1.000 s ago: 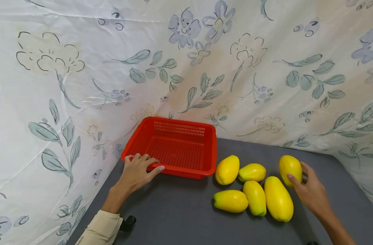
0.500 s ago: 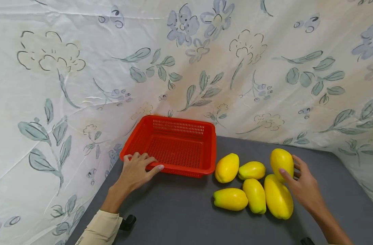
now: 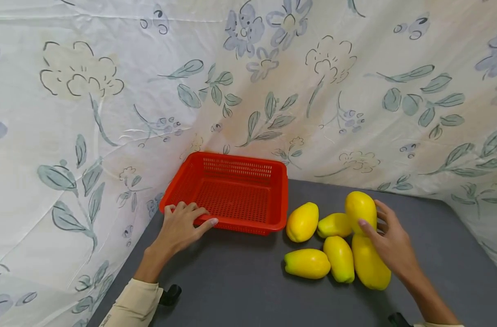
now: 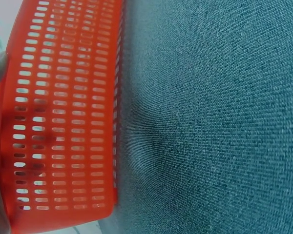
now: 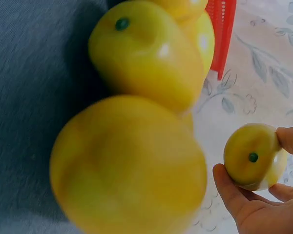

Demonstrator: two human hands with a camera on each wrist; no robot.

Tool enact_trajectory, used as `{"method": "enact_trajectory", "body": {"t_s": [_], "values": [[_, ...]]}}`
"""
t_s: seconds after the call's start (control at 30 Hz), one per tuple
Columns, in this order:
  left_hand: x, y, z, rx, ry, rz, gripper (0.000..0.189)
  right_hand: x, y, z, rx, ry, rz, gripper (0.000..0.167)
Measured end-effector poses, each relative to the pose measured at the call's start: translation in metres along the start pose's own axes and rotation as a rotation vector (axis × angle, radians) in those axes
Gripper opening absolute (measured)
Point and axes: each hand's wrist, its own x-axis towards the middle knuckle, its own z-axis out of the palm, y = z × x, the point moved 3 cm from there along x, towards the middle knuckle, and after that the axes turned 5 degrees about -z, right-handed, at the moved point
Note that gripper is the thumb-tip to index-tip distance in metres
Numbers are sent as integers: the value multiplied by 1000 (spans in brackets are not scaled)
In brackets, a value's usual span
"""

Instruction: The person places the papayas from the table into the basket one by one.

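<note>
My left hand (image 3: 182, 229) grips the near left rim of a red plastic basket (image 3: 236, 224), fingers over the edge and thumb along the front. In the left wrist view the slotted basket wall (image 4: 63, 122) fills the left side, with only bits of fingers showing. My right hand (image 3: 392, 243) holds a yellow papaya (image 3: 360, 210) between thumb and fingers. In the head view this fruit overlaps the far end of a large papaya (image 3: 371, 268). The right wrist view shows the held papaya's green stem nub (image 5: 253, 157) and the fingertips around the fruit, against the floral cloth.
Right of the basket lie several more papayas, among them an upright-angled one (image 3: 303, 222) close to its corner and a sideways one (image 3: 307, 263) nearer me. A floral cloth (image 3: 330, 113) hangs behind and left of the grey tabletop (image 3: 240, 281).
My right hand has moved left and slightly away from me with the papaya, from beside the large papaya to over its far end. The left hand stays on the basket rim.
</note>
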Motion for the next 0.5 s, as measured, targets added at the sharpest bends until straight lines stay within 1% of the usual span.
{"method": "enact_trajectory", "body": {"t_s": [0.3,0.5], "values": [[0,-5,0,1,-11,2,55,-5,-20,13,52,-19,-35,84],[1,-6,1,1,-16,7,56,-7,-28,19,101,-25,-19,84]]}}
